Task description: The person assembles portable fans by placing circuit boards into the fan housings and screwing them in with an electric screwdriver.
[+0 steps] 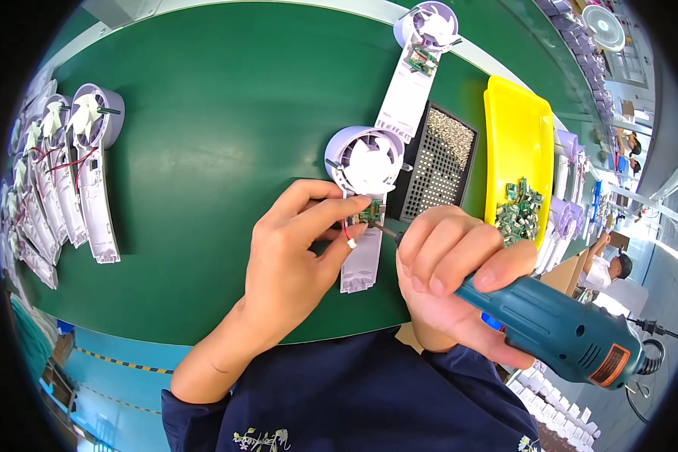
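Observation:
My left hand (282, 252) pinches around a small green circuit board (371, 212), index finger above and thumb below. The board sits in the pale lilac handle (363, 264) of a handheld fan, whose round head with a white propeller (371, 162) points away from me. A red wire ending in a white plug (351, 243) hangs by my thumb. Gripped in my right hand (456, 264) is a teal electric screwdriver (554, 324), tilted, its thin bit (385, 230) reaching the board's lower edge. Whether the tip sits on a screw is too small to tell.
Beyond lies another fan half with a board (408, 87). To the right are a black perforated screw tray (441, 162) and a yellow bin (508, 128) holding loose circuit boards (520, 215). Several fan halves (94, 177) line the left. The screwdriver's cord (652, 358) trails right.

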A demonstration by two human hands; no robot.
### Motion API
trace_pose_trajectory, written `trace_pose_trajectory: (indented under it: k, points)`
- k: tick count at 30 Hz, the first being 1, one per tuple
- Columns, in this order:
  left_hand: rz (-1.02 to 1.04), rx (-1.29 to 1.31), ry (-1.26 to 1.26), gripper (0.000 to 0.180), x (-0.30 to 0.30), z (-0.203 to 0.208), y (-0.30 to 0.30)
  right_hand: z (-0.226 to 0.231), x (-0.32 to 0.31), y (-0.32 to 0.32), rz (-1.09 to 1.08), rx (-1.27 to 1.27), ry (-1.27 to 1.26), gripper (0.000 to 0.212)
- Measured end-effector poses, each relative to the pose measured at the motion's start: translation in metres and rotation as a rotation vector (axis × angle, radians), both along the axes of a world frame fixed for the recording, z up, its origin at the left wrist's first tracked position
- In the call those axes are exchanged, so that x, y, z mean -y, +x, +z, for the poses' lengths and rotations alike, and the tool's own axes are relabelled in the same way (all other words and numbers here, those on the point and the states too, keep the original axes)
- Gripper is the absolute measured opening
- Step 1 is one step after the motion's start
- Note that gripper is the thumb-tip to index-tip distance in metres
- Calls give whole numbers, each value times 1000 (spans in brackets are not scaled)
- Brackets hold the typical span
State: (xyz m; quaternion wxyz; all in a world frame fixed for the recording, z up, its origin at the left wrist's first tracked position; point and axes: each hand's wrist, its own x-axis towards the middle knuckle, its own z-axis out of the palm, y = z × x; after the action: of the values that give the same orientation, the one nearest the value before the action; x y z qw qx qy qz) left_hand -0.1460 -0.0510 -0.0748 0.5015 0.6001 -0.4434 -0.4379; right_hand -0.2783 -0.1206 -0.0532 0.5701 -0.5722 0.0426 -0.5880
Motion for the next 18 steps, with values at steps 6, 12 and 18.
trace_pose_trajectory:
  k: [6, 12, 18]
  points:
    - [24, 3, -37, 27, -1, -3, 0, 6, 0, 0, -41, -22, 16, 77]
    - [27, 15, -49, 26, 0, -3, 0, 10, 4, 1, 20, -110, 12, 79]
    - [35, 5, -45, 24, -1, -4, -1, 11, 3, 3, 62, -137, -4, 79]
